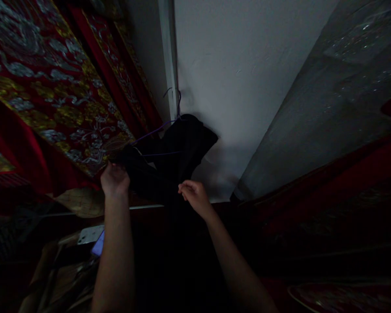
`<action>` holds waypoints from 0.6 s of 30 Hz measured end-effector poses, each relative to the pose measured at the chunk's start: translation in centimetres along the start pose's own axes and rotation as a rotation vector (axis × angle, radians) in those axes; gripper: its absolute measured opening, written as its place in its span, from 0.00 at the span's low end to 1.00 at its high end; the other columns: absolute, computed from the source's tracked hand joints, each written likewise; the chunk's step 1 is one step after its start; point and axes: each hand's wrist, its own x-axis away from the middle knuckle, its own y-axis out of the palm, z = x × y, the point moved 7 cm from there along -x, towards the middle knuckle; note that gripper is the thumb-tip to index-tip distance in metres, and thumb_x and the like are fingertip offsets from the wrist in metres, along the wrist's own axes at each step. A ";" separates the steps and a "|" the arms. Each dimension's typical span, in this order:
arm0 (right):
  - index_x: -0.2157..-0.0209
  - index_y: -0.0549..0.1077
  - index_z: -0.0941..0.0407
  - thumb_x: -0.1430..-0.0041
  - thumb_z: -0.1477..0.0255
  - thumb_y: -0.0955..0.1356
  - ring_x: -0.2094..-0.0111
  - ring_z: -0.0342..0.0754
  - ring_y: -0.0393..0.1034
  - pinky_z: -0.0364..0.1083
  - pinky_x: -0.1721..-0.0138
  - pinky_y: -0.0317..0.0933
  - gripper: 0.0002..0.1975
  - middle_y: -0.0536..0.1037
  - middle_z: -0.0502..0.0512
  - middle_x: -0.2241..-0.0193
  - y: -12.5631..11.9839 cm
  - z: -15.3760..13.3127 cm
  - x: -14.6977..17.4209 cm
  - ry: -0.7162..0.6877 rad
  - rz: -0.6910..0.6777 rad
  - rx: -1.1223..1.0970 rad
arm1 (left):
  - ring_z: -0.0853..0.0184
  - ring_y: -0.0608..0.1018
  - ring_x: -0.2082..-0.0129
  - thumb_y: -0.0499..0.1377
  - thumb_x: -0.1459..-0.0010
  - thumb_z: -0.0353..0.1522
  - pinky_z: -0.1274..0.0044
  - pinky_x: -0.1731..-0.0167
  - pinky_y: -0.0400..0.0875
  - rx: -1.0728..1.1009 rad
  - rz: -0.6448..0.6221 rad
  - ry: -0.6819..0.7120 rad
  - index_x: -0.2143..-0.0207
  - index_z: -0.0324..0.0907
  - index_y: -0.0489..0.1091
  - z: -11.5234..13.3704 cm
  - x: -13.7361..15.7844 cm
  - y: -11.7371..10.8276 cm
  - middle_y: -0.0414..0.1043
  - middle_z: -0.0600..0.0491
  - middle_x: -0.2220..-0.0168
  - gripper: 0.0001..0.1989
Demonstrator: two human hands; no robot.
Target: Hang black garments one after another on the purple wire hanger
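A black garment (182,143) hangs partly on a thin purple wire hanger (154,130), whose hook is up by a pale vertical edge of the wall. One side of the cloth covers the hanger's right arm, while much of the left arm shows bare. My left hand (115,179) is closed on the garment at its left side, near the hanger's left end; some fingertips are hidden behind the cloth. Lower and to the right, my right hand (195,195) pinches the garment with curled fingers. Dim light hides the folds and the lower part of the cloth.
Red fabric embroidered in gold and silver (68,82) hangs on the left. Behind the hanger is a pale wall (241,65), with clear plastic sheeting (329,87) to its right. A white phone (90,234) and a lit screen (99,244) lie low on the left.
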 end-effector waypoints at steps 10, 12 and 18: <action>0.79 0.70 0.54 0.42 0.57 0.67 0.74 0.47 0.65 0.46 0.68 0.60 0.18 0.68 0.50 0.81 -4.6 1.2 3.7 0.030 0.273 0.036 | 0.70 0.77 0.70 0.66 0.47 0.35 0.80 0.68 0.72 0.095 -0.044 -0.378 0.69 0.41 0.73 -8.6 12.8 2.2 0.76 0.54 0.70 0.08; 0.75 0.72 0.54 0.42 0.58 0.68 0.65 0.50 0.69 0.49 0.59 0.63 0.15 0.73 0.53 0.73 -5.4 0.6 4.0 -0.040 0.316 0.170 | 0.70 0.77 0.69 0.67 0.47 0.38 0.80 0.66 0.71 0.092 -0.166 -0.296 0.68 0.41 0.74 -7.0 13.5 4.3 0.75 0.55 0.70 0.10; 0.43 0.65 0.50 0.44 0.65 0.72 0.44 0.53 0.68 0.51 0.42 0.61 0.28 0.73 0.57 0.46 -1.7 -1.9 4.7 -0.209 0.002 0.068 | 0.65 0.77 0.61 0.64 0.40 0.38 0.75 0.57 0.72 -0.209 -0.556 0.037 0.66 0.43 0.78 -3.0 16.8 9.8 0.75 0.52 0.64 0.09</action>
